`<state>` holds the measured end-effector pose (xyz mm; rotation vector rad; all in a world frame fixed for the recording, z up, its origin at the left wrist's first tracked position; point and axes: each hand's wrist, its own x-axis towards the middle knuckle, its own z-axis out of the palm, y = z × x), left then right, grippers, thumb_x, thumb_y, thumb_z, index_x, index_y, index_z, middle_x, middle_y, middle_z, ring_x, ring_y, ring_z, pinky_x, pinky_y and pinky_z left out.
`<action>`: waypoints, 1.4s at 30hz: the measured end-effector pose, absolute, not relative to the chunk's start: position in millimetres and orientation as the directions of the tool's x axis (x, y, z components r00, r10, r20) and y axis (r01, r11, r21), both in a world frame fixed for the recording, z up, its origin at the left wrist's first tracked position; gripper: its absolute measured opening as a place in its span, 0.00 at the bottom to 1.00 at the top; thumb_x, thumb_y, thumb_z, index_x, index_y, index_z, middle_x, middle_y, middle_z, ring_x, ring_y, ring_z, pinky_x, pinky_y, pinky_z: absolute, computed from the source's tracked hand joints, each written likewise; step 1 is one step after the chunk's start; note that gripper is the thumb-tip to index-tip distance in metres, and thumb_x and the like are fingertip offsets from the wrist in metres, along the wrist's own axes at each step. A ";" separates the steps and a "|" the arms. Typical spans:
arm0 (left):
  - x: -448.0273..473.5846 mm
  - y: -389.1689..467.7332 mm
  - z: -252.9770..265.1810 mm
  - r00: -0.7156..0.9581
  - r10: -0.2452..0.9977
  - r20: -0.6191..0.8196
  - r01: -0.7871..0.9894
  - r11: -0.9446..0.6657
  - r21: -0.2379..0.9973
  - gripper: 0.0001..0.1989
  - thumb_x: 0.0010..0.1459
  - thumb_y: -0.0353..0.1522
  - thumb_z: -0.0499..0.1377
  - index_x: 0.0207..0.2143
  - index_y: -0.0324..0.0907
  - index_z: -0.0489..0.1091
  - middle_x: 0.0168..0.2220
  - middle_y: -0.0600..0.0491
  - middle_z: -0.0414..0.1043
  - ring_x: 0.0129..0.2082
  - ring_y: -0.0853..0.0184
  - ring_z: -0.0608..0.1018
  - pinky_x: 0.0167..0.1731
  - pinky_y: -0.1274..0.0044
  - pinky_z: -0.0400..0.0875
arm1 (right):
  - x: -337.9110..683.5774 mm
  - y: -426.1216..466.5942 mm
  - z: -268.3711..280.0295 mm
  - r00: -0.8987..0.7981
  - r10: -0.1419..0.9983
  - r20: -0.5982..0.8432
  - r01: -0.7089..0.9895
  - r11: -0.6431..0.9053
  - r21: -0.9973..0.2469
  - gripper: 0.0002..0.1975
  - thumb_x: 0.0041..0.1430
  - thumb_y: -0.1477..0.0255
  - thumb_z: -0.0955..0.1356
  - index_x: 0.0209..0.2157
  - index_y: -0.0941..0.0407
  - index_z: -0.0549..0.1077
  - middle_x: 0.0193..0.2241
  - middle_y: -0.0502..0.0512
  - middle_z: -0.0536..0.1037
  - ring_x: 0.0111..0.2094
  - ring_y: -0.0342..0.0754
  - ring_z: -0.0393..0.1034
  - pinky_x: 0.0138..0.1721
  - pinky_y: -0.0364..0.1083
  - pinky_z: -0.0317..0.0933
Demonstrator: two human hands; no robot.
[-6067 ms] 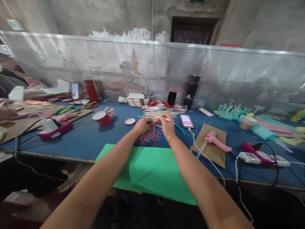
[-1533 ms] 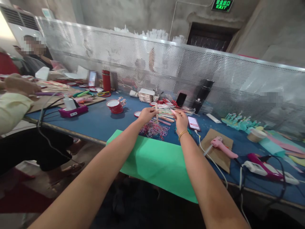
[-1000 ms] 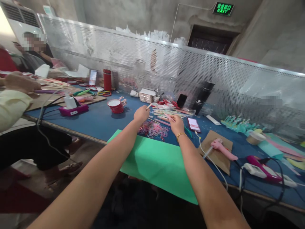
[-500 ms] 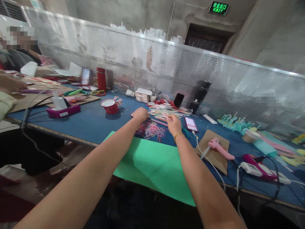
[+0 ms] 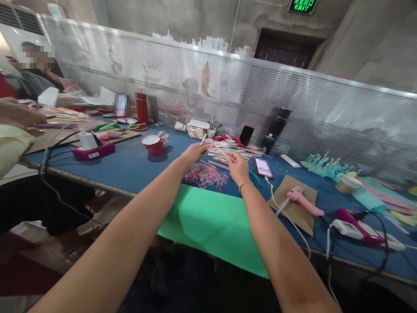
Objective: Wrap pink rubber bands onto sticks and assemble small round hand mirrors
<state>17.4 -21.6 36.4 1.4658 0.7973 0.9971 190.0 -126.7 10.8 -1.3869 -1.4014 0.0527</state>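
Note:
My left hand [image 5: 194,153] is closed around a thin light-coloured stick [image 5: 203,139], which tilts up past the fingers. My right hand [image 5: 237,166], with a gold bracelet at the wrist, pinches a slim pink piece [image 5: 224,153] that points toward the left hand; its exact kind is too small to make out. Below and between the hands lies a tangle of pink, red and blue cords or bands [image 5: 207,177]. Several pale sticks [image 5: 233,152] lie behind the hands. A green sheet [image 5: 211,221] hangs over the table's front edge under my forearms.
A stack of red-rimmed round pieces [image 5: 154,145] stands left. On the right are a phone [image 5: 263,168], a pink glue gun [image 5: 304,201] on cardboard [image 5: 293,219], and a power strip [image 5: 361,230] with cables. A co-worker's hand [image 5: 19,114] is at far left. A perforated metal panel [image 5: 182,82] stands behind.
My left hand has come up from beside the cord tangle and now shows a stick in its fingers. The right hand has barely moved and keeps the pink piece. The camera view has shifted slightly.

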 end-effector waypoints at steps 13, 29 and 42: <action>24.3 -15.3 25.9 0.514 0.842 0.166 0.005 -0.196 0.981 0.13 0.55 0.41 0.62 0.30 0.39 0.68 0.23 0.57 0.64 0.15 0.79 0.57 0.14 0.82 0.43 | 189.7 -122.7 5.9 0.217 0.748 0.628 0.725 0.307 -0.617 0.11 0.59 0.70 0.65 0.41 0.52 0.78 0.41 0.53 0.81 0.43 0.51 0.74 0.48 0.49 0.65; 27.5 -19.5 22.0 0.523 0.832 0.188 0.023 -0.234 0.972 0.17 0.45 0.43 0.68 0.24 0.38 0.70 0.12 0.62 0.52 0.13 0.79 0.51 0.16 0.79 0.40 | 192.0 -116.1 0.3 0.236 0.742 0.628 0.613 0.387 -0.688 0.08 0.57 0.71 0.66 0.34 0.55 0.77 0.39 0.56 0.81 0.43 0.49 0.74 0.47 0.48 0.65; 23.5 -18.6 28.4 0.459 0.859 0.225 0.019 -0.263 0.965 0.23 0.44 0.37 0.69 0.43 0.36 0.76 0.18 0.61 0.62 0.16 0.79 0.55 0.19 0.80 0.47 | 195.7 -108.4 -1.7 0.257 0.735 0.627 0.671 0.331 -0.663 0.10 0.58 0.70 0.64 0.38 0.55 0.77 0.39 0.57 0.80 0.42 0.50 0.72 0.48 0.49 0.64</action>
